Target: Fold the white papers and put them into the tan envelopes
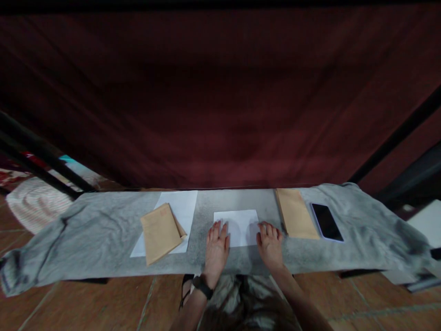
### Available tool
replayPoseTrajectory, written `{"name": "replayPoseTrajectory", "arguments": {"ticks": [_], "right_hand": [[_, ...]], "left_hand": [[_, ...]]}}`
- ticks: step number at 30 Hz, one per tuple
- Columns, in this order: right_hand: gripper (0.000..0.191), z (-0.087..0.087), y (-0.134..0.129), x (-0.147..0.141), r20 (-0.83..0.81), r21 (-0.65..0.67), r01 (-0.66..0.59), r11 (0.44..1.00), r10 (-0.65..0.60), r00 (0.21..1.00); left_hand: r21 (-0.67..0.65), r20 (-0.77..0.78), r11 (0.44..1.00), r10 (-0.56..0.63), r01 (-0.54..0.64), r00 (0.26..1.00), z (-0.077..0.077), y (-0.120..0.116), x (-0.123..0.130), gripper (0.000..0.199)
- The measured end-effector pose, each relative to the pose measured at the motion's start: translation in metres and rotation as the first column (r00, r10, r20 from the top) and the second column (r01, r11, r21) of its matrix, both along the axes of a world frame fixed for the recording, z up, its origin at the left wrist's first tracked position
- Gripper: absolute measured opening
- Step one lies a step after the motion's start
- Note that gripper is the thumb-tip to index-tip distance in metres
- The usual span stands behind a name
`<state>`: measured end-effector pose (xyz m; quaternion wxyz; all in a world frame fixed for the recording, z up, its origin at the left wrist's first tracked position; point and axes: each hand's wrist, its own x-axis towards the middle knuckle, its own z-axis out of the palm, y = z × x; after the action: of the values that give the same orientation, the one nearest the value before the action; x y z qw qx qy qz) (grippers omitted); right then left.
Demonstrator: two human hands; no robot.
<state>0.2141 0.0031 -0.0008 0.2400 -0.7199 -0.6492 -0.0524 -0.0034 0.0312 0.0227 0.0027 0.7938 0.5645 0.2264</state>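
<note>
White paper sheet (241, 225) is lying flat on the grey cloth (103, 243), between the two hands. Farthest left, folded brown paper (160, 232) is resting across a larger white sheet (188, 207), with another brown edge poking out beside it. The left hand (216, 250), wearing a dark wristwatch (203, 287), is lying over the small sheet's left edge, its fingers spreading slightly. The right hand (270, 248) is touching the right edge, its fingers bending and sitting close together; whether its thumb is pinching cannot be told. Farther right, a brown paper stack (298, 216) is lying beside a phone (327, 222). Handling is apparently under way, with the small sheet already lying out flat and both hands touching it; how much is finished or remaining is not showing. Counting up, two white sheets are showing, two groups of brown paper, their layers too blurred to number, one phone and one wristwatch.
</note>
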Motion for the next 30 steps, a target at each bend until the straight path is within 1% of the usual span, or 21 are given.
{"name": "replayPoseTrajectory", "arguments": {"ticks": [2, 5, 8, 10, 13, 17, 21, 24, 26, 28, 30], "right_hand": [[0.041, 0.003, 0.014, -0.015, -0.093, 0.022, -0.084, 0.996, 0.086, 0.992], [0.046, 0.005, 0.037, -0.041, -0.098, -0.003, -0.168, 0.986, 0.166, 0.981], [0.049, 0.003, 0.052, -0.058, -0.031, -0.134, -0.243, 0.961, 0.241, 0.97], [0.05, 0.0, 0.056, -0.061, 0.011, -0.203, -0.244, 0.948, 0.252, 0.968], [0.051, -0.006, 0.057, -0.055, 0.052, -0.213, -0.215, 0.953, 0.231, 0.972], [0.052, -0.015, 0.054, -0.034, 0.112, -0.119, -0.152, 0.981, 0.165, 0.98], [0.054, -0.02, 0.049, -0.012, 0.166, -0.039, -0.112, 0.993, 0.117, 0.979], [0.056, -0.023, 0.045, -0.003, 0.174, -0.008, -0.093, 0.996, 0.093, 0.98], [0.056, -0.023, 0.044, -0.003, 0.174, -0.012, -0.084, 0.996, 0.085, 0.981], [0.057, -0.023, 0.043, -0.004, 0.17, -0.029, -0.076, 0.997, 0.08, 0.982], [0.057, -0.022, 0.043, -0.006, 0.16, -0.048, -0.073, 0.996, 0.08, 0.984]], "left_hand": [[0.016, -0.077, 0.998, -0.056, 0.057, 0.995, -0.004, 0.007, 0.017, 0.048], [-0.042, -0.166, 0.997, -0.077, 0.071, 0.983, -0.013, 0.018, 0.035, 0.05], [-0.105, -0.219, 0.994, -0.062, 0.039, 0.974, -0.022, 0.025, 0.04, 0.053], [-0.11, -0.234, 0.993, -0.059, 0.034, 0.971, -0.026, 0.027, 0.039, 0.056], [-0.097, -0.216, 0.995, -0.025, 0.004, 0.976, -0.027, 0.027, 0.036, 0.056], [-0.076, -0.17, 0.991, 0.097, -0.111, 0.981, -0.025, 0.025, 0.031, 0.057], [-0.062, -0.157, 0.977, 0.193, -0.205, 0.969, -0.024, 0.024, 0.02, 0.058], [-0.068, -0.145, 0.961, 0.256, -0.268, 0.956, -0.023, 0.025, 0.01, 0.057], [-0.061, -0.136, 0.95, 0.296, -0.306, 0.945, -0.022, 0.026, 0.008, 0.056], [-0.043, -0.127, 0.952, 0.295, -0.303, 0.947, -0.019, 0.03, 0.014, 0.057], [-0.036, -0.121, 0.974, 0.217, -0.223, 0.969, -0.015, 0.035, 0.028, 0.057]]}}
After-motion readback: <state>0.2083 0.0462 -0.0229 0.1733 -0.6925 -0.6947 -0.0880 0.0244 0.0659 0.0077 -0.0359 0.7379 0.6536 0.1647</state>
